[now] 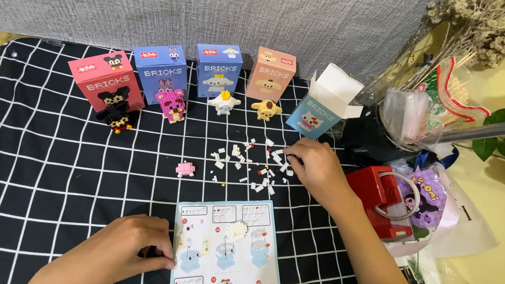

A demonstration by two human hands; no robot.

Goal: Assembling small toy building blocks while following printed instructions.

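Observation:
My right hand reaches into a scatter of small white bricks on the black grid cloth, its fingertips pinched at the pile's right edge; whether it holds a brick is hidden. At the near edge my left hand rests with fingers curled, touching the left border of the instruction sheet. A small white partly built piece lies on that sheet. A little pink piece sits left of the pile.
Several coloured brick boxes stand at the back: pink, blue, blue, peach, and an open light-blue one. Built figures stand before them. A red object, plastic bags and dried flowers crowd the right.

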